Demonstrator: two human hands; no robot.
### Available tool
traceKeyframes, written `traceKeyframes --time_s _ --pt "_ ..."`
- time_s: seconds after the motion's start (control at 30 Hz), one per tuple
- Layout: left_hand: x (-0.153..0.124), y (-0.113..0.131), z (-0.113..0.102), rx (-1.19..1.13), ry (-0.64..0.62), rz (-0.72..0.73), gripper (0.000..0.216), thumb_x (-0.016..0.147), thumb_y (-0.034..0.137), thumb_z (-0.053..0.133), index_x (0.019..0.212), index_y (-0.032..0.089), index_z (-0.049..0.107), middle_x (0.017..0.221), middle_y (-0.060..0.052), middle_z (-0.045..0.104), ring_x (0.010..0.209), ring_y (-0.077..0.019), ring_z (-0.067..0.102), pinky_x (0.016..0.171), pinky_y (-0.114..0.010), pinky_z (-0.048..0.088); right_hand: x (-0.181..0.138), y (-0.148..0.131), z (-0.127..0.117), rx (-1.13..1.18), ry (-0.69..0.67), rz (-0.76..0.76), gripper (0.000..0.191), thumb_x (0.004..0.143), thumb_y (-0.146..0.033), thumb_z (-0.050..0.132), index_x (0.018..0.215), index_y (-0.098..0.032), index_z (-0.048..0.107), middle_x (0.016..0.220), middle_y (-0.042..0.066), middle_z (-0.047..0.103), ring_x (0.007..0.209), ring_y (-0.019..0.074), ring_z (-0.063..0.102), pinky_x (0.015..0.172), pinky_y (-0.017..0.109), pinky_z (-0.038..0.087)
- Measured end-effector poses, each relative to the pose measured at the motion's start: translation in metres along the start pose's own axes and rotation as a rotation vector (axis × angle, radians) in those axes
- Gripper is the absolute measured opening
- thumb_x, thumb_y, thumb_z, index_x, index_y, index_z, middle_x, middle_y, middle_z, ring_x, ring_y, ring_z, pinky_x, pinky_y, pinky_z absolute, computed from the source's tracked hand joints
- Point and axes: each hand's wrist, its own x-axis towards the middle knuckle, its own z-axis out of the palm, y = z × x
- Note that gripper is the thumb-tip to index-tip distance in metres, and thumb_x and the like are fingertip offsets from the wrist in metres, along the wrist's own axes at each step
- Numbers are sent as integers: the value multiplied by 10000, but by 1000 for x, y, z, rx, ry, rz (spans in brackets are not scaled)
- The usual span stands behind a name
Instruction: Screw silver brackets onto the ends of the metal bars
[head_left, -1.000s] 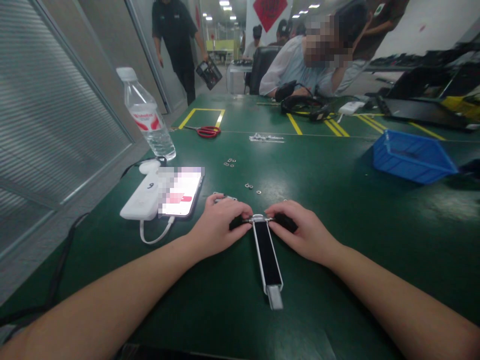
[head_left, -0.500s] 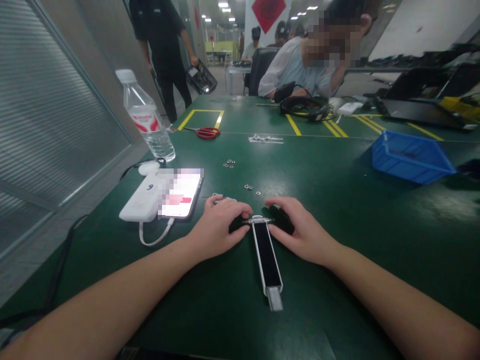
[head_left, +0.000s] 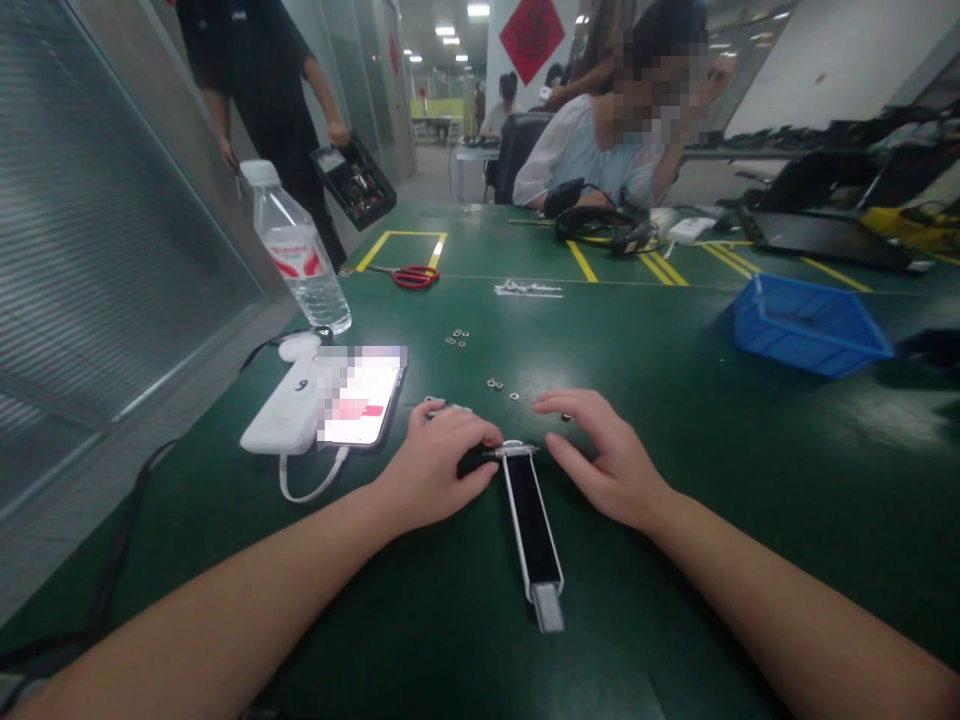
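Observation:
A long, narrow bar with a black face and white frame [head_left: 533,520] lies on the green table in front of me, a grey metal tab [head_left: 548,609] at its near end. Across its far end runs a thin metal rod [head_left: 517,452]. My left hand [head_left: 442,460] is closed, thumb and forefinger pinching the rod's left end. My right hand [head_left: 607,455] is open beside the rod's right tip, thumb and forefinger apart. A small ring [head_left: 566,418] shows between those fingers, on the table. Behind my left fingers, a metal piece [head_left: 448,404] is partly hidden.
Small metal rings [head_left: 495,384] lie beyond my hands. To the left are a phone [head_left: 367,395], a white power bank [head_left: 281,410] and a water bottle [head_left: 300,255]. Red-handled scissors [head_left: 415,277], white strips [head_left: 529,289] and a blue bin [head_left: 810,322] are farther off. A person sits opposite.
My right thumb and forefinger have come away from the rod's right end and opened. My left hand keeps its pinch. The view has shifted slightly, and the standing person has moved left.

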Motion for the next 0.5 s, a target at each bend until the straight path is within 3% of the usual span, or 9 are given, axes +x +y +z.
traceKeyframes --time_s 0.13,0.27,0.37,0.5 --pt "-1 0 0 0 1 3 168 839 242 550 1006 237 562 993 -6 675 1014 -220 593 1029 -486 235 4 7 7 -5 -154 74 448 961 -349 414 1390 -219 409 1377 146 533 1291 282 480 1043 539 408" --pt "-1 1 -1 0 6 -11 194 830 235 567 1024 240 556 1038 -10 671 1048 -228 585 1041 -499 229 4 11 14 -65 -296 113 545 998 -432 284 1481 -180 282 1517 173 374 1422 292 303 1129 619 229" --pt "0 2 -2 -2 5 -31 231 819 236 586 1048 238 550 1093 -19 661 1081 -240 576 1049 -522 218 3 10 15 -77 -315 109 527 1005 -439 246 1469 -195 301 1512 166 387 1418 284 314 1142 635 160" --pt "-1 2 -2 -3 2 -51 269 820 242 590 1084 238 539 1140 -42 648 1118 -252 560 1058 -547 204 3 8 13 -36 -232 137 466 1005 -400 252 1412 -201 363 1385 153 547 1339 268 446 1134 641 182"
